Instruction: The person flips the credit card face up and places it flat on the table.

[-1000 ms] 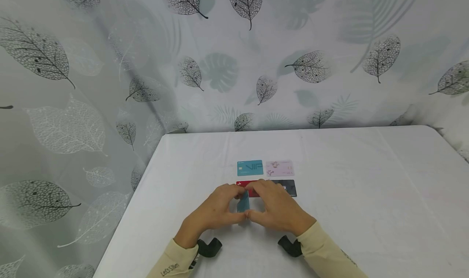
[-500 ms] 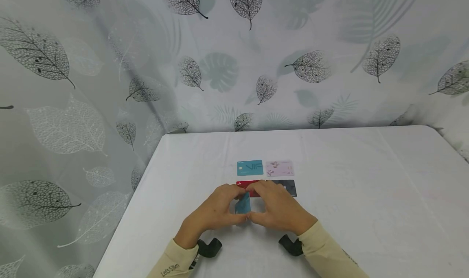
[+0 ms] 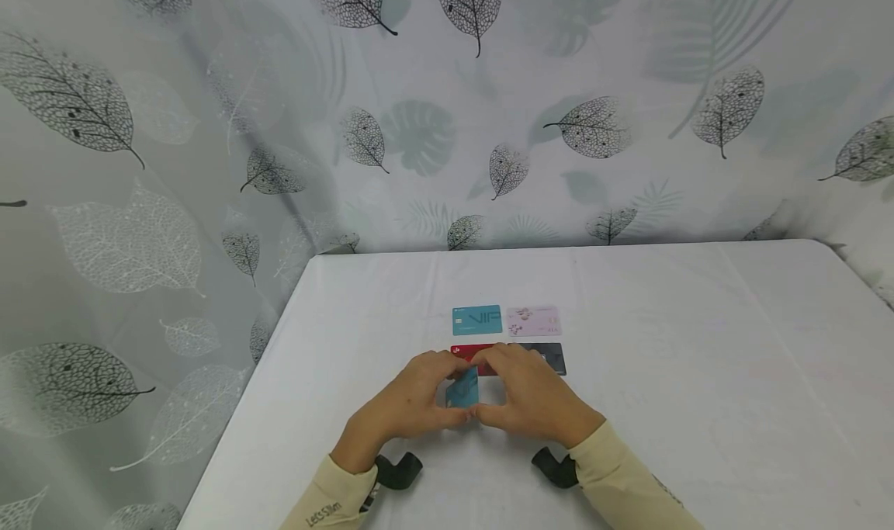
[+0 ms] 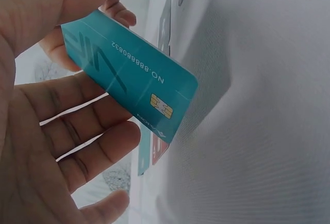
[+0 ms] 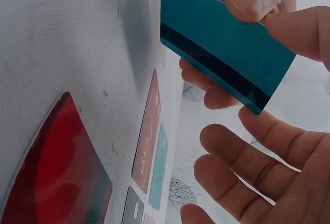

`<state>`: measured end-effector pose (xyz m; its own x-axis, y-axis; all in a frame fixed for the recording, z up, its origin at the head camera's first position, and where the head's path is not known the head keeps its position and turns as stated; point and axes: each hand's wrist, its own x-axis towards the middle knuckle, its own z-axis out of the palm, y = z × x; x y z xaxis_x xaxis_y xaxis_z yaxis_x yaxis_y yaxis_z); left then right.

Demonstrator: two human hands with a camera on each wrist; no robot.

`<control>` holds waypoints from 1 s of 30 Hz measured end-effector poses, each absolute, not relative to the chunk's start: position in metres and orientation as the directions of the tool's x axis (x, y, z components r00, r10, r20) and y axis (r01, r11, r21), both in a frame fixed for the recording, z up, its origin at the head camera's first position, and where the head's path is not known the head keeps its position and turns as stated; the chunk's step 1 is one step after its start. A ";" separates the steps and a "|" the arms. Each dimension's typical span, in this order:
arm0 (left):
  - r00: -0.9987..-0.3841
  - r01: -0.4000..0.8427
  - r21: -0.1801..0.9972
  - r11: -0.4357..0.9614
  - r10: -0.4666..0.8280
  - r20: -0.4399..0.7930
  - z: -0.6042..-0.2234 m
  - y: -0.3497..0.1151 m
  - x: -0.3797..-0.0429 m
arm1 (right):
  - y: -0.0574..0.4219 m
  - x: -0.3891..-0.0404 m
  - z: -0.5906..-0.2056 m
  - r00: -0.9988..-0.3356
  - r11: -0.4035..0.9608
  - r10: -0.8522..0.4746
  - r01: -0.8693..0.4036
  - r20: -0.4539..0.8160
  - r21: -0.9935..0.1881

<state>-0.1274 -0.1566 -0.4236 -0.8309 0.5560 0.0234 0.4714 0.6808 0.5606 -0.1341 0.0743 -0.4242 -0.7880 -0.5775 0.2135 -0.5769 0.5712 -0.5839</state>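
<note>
Teal card (image 4: 136, 72): tilted up between both hands, its chip (image 4: 161, 106) facing the left one, its dark stripe (image 5: 214, 66) the right.
Left hand (image 3: 415, 394): thumb and fingers pinching its edges.
Right hand (image 3: 527, 390): thumb and fingertip narrowed on it too; I can't judge pressure from here.
Handling: I'd expect light, springy plastic, slick-faced.
Hold: I'd favour the long edges, sparing the chip.
Beyond the fingertips: red card (image 3: 461, 351), dark card (image 3: 552, 357), lying flat.

You're holding the teal card (image 4: 129, 69) tilted, on your side of the red card (image 3: 464, 350), chip (image 4: 161, 106) on one face, stripe (image 5: 211, 65) on the other.
</note>
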 end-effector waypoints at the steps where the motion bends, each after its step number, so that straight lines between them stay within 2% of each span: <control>1: -0.832 0.467 0.560 0.685 0.554 0.017 -0.423 -0.157 -0.127 | 0.075 -0.134 -0.424 -0.789 0.570 -0.577 -0.574 0.211 -0.588; 9: -0.842 0.435 0.537 0.722 0.537 -0.040 -0.422 -0.159 -0.128 | 0.075 -0.135 -0.423 -0.805 0.590 -0.563 -0.550 0.187 -0.591; 22: -0.849 0.432 0.504 0.748 0.526 -0.054 -0.422 -0.164 -0.129 | 0.079 -0.137 -0.424 -0.808 0.605 -0.547 -0.562 0.219 -0.564; 30: -0.863 0.384 0.515 0.767 0.496 -0.094 -0.420 -0.166 -0.130 | 0.080 -0.138 -0.422 -0.807 0.616 -0.549 -0.567 0.218 -0.547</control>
